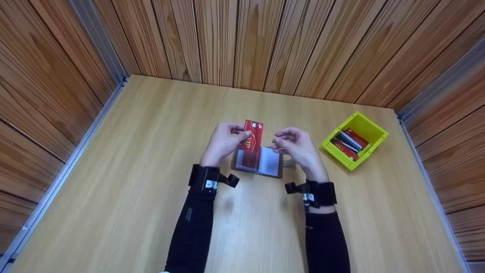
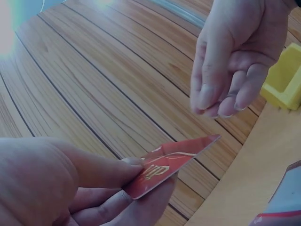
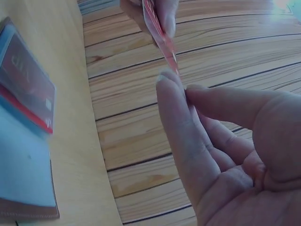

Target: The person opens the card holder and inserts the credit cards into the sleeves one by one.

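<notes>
Between thumb and fingers, my left hand pinches a red VIP card, held up above the table. Just to the right of the card is my right hand, its fingers loosely bent and thumb close to the fingertips, with nothing seen in its grasp. Below both hands lies an opened card holder with clear sleeves and a brown edge. Another red card shows through its left sleeve, while the right-hand sleeve looks pale. In the left wrist view, the card is apart from the right fingertips.
A yellow-green bin stands to the right on the wooden table, with several red, black and white cards in it. Wood-panelled walls rise behind and at both sides.
</notes>
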The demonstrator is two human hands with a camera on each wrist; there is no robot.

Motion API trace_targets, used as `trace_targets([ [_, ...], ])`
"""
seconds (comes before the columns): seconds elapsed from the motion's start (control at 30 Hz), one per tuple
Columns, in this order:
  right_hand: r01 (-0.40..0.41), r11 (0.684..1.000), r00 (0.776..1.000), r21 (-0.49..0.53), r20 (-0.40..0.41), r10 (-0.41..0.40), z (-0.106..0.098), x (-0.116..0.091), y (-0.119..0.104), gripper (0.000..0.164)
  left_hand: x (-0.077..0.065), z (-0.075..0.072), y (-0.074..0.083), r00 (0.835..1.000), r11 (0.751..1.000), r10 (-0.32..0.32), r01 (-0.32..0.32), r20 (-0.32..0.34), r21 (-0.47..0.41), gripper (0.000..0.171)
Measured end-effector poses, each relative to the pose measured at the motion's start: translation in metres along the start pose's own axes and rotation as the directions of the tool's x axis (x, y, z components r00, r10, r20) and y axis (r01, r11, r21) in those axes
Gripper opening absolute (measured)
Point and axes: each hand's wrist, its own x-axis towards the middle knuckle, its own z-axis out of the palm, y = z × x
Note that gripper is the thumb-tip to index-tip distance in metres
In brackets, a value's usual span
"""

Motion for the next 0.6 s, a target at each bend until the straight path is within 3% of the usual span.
trace_targets([
  [0.13,-0.011,0.990,0.995,-0.142,-0.104,-0.003,0.001,0.009,0.009,0.028,0.006,-0.002,-0.005,0.999,0.998,-0.045,0.046,-0.006,0.036,0.026],
  [0.2,-0.043,0.967,0.993,-0.252,-0.118,0.014,0.007,0.014,0.018,0.027,0.007,0.000,-0.011,0.995,0.993,-0.100,0.100,-0.007,0.058,0.026],
  [0.37,-0.119,0.840,0.993,-0.530,-0.054,0.107,0.019,0.022,0.043,0.043,0.010,0.009,-0.025,0.983,0.975,-0.181,0.178,0.011,0.130,0.018],
  [0.47,-0.127,0.782,0.991,-0.610,-0.037,0.132,0.020,0.024,0.050,0.053,0.011,0.016,-0.029,0.981,0.971,-0.190,0.184,0.032,0.151,0.015],
  [0.6,-0.131,0.771,0.990,-0.623,-0.044,0.133,0.017,0.022,0.052,0.052,0.012,0.023,-0.030,0.978,0.969,-0.200,0.189,0.053,0.162,0.016],
])
